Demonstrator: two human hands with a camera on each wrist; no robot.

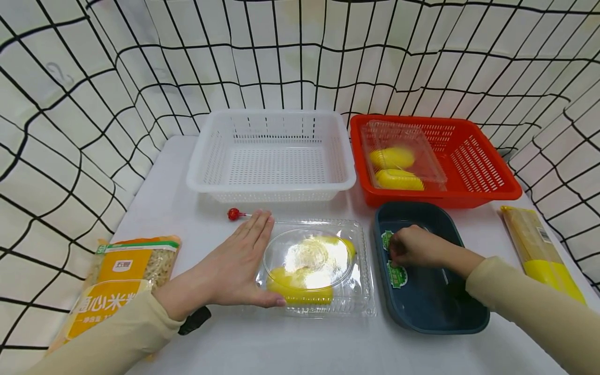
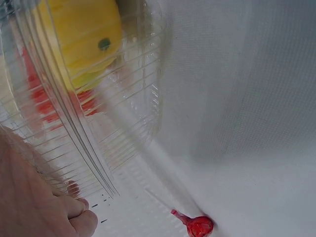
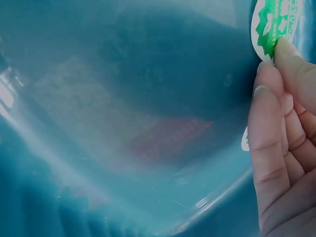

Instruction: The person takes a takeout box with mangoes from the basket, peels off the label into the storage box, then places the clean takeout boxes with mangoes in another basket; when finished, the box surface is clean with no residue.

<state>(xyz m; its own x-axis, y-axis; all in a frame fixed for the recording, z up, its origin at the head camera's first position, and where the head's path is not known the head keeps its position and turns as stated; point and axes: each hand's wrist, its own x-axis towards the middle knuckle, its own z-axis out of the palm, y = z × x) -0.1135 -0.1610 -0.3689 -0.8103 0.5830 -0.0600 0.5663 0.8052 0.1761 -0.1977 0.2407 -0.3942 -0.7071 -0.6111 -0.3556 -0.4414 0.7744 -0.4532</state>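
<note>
My left hand (image 1: 234,265) rests with straight fingers and thumb spread along the left side of a clear plastic clamshell box (image 1: 363,294). Inside the box lie yellow fruit (image 2: 84,34), one showing a dark green stem spot. Over a dark blue basin (image 1: 433,323), my right hand (image 1: 414,247) reaches down to its left side. There, thumb and forefinger pinch the edge of a green-and-white sticker (image 3: 274,24). Another green sticker (image 1: 397,275) is close by in the basin, partly hidden by the fingers in the right wrist view.
A red lollipop (image 1: 233,214) lies beyond the left hand. Behind stand a white basket (image 1: 272,190) and a red basket (image 1: 469,198) holding another clear box (image 1: 433,156) of yellow fruit. Bagged food (image 1: 123,265) lies left, a long packet (image 1: 539,250) right. Black wire mesh encloses the table.
</note>
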